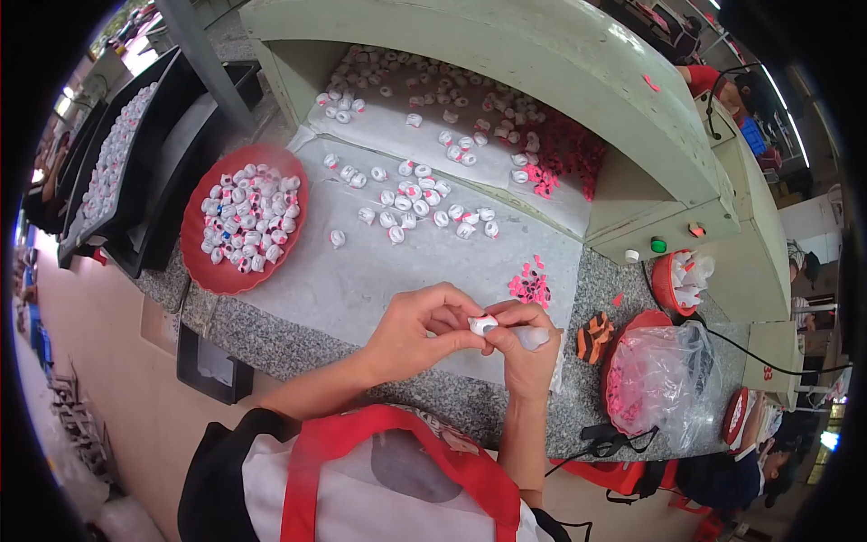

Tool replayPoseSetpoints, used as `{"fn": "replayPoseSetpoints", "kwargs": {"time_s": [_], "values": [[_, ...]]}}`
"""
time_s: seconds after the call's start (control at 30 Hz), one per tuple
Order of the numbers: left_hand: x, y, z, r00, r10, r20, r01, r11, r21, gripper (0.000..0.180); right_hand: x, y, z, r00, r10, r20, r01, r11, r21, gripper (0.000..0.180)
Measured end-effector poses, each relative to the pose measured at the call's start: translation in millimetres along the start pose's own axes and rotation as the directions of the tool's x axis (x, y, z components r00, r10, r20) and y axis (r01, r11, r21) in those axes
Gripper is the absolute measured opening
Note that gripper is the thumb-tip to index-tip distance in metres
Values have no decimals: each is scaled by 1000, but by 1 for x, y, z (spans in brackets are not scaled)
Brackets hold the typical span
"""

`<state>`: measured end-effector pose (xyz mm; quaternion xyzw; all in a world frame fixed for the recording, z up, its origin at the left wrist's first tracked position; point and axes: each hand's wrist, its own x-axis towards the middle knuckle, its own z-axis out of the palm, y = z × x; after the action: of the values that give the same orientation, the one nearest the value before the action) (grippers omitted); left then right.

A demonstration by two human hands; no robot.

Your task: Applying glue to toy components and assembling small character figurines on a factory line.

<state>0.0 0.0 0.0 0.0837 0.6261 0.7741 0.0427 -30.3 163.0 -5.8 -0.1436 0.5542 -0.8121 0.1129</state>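
Over the near part of the white work sheet (361, 271), my left hand (415, 327) is closed, pinching a small rounded white piece (481, 324) with dark and pink markings between thumb and fingers. Close against it, my right hand (526, 357) has its fingers wrapped round a pale translucent bottle-like thing (533, 338); its rounded end sticks out to the right, the rest hidden by fingers. The right fingertips meet the white piece. Beyond my hands lies a heap of small pink pieces (531, 285). Several like white pieces (418, 194) are scattered farther back on the sheet.
A red bowl (194, 262) of white pieces stands left, with black trays (149, 194) beyond. A pale green arched housing (542, 54) covers the back. At right are a red bowl (623, 397) with a plastic bag, a small orange bowl (664, 280) and an orange-black object (593, 338).
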Motion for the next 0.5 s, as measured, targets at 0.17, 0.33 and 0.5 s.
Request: {"fn": "replayPoseSetpoints", "kwargs": {"time_s": [0.17,0.33,0.5], "values": [[-3,-6,-13,997,-57,-49,45,976,-212,23,10,15,16,990,116,-78,-114,993,35,12],[-13,-21,-32,970,-110,-216,81,987,-141,20,15,38,35,957,254,-140,-255,967,14,10],[-25,-27,-52,934,-98,-345,67,993,-100,19,19,58,49,951,274,-140,-287,954,-86,11]]}}
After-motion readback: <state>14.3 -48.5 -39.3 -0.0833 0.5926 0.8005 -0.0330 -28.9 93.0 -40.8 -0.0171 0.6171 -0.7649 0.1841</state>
